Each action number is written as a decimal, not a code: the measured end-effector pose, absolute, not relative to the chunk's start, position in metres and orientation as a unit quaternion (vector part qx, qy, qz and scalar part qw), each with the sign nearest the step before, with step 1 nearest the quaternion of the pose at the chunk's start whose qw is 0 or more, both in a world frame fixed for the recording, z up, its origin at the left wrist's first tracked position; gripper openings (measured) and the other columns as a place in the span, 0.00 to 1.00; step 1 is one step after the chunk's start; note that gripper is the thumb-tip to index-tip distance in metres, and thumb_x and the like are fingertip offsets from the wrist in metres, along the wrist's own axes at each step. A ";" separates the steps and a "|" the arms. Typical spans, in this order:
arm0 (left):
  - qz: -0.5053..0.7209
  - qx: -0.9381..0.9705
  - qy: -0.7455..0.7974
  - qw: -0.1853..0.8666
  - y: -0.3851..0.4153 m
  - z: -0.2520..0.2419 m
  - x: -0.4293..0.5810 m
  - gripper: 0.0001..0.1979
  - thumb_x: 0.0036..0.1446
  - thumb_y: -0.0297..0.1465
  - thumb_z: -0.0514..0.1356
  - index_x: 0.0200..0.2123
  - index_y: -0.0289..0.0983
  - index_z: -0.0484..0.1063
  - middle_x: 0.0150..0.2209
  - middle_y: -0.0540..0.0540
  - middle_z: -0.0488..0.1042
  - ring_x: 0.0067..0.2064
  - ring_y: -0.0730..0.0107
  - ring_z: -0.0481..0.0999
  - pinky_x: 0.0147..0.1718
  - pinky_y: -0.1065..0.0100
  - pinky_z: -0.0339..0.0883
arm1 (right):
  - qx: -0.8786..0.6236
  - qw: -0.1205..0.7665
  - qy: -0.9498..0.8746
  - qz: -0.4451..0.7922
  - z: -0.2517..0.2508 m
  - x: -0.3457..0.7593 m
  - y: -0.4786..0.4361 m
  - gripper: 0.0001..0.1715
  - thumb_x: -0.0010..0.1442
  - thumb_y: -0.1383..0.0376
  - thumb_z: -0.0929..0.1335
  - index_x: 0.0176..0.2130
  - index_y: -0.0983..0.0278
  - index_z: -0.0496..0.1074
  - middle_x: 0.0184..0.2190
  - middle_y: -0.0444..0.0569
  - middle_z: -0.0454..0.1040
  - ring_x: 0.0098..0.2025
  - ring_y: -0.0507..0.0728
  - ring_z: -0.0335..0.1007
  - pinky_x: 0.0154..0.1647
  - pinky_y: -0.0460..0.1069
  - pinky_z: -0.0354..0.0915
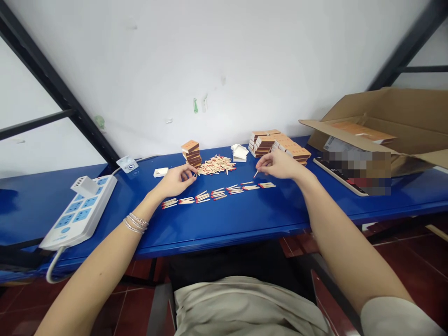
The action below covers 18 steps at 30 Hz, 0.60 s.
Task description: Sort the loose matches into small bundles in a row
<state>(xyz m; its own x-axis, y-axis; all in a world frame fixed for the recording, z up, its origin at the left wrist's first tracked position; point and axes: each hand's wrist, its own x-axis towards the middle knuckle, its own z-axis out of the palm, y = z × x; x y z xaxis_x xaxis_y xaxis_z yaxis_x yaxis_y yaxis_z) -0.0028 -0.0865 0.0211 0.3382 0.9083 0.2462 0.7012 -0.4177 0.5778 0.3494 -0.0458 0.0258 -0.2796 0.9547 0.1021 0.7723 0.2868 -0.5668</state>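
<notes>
- Seven small groups of matches (218, 192) lie in a slanting row across the blue table (217, 219), red heads mostly to your left.
- Your right hand (280, 164) pinches a single match (256, 174) between thumb and fingertips, tilted downward, just beyond the sixth group from the left (250, 187).
- The step looks like laying matches out one by one; lower that stick nearly flat before you let go, so it won't roll.
- Turn its head to match its neighbours, and set it close alongside them; some groups fan out, and tighter bundles should be easier to count.
- Keep your wrist high, since a dragging finger could push the light sticks askew.
- Your left hand (177, 181) is half curled, fingertips at the near left edge of the loose match pile (217, 164); you can't tell from here whether it grips a stick.
- Draw single sticks from that edge rather than digging in, as the heap could slide.
- The pile sits between your hands and a little farther out; the row lies nearer your body, below both.
</notes>
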 end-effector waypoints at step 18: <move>0.259 0.797 0.513 0.186 -0.085 0.018 -0.005 0.14 0.53 0.34 0.61 0.42 0.35 0.74 0.32 0.46 0.75 0.27 0.73 0.69 0.28 0.69 0.63 | -0.429 0.200 -0.871 0.129 0.017 0.350 -0.074 0.19 0.54 0.52 0.70 0.40 0.61 0.79 0.43 0.53 0.76 0.40 0.59 0.71 0.43 0.53 0.66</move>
